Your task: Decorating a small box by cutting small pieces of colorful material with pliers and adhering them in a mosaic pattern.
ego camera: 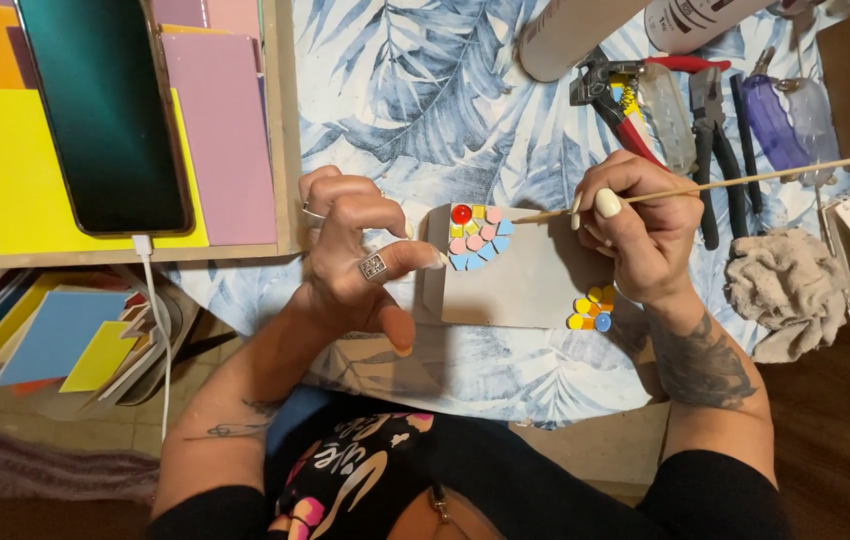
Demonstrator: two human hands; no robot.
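warm indoor light, sharp overall; soft shadows under hands, dim bottom corners.

Blue-white leaf-print cloth (425,90); grey board (525,280); pink, blue, yellow, red mosaic tiles (477,236); beige rag (790,285).

The table wears a blue leaf-print cloth (415,90), and a grey card (525,285) with small mosaic tiles lies right between the two hands. Pliers (715,130) and a crumpled rag (790,285) sit just past the stick-holding grip, while a tray of colored sheets (225,130) with a phone (105,110) is off beyond the other hand.

pliers (715,140) crowd the right, tile tray (285,130) walls left, bare cloth (415,110) between
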